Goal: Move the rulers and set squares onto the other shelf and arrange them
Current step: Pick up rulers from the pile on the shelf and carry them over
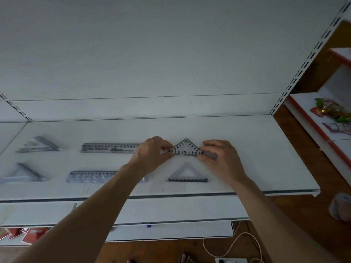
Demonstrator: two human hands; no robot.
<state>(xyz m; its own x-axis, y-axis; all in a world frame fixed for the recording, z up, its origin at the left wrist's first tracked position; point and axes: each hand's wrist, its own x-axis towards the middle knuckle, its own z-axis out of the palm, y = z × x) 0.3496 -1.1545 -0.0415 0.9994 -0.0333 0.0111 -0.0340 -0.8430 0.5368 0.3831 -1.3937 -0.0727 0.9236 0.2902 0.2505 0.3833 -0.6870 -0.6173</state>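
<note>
A clear set square (185, 148) with black numbers lies on the white shelf (266, 158), apex pointing to the back. My left hand (152, 154) pinches its left corner and my right hand (222, 158) pinches its right corner. Just in front of it lies a second clear set square (188, 175). Left of my hands are two rulers, one at the back (110, 148) and one in front (93, 176), partly hidden by my left forearm. Two more set squares lie at the far left, one behind (40, 145) and one in front (22, 174).
A slotted upright (296, 76) ends the shelf at the right. Beyond it stands another shelf unit with orange edges (307, 118) holding wrapped packets (334, 111). Lower shelves (171, 211) lie below, with red packets (32, 234) at bottom left. A white cable (237, 243) runs on the wooden floor.
</note>
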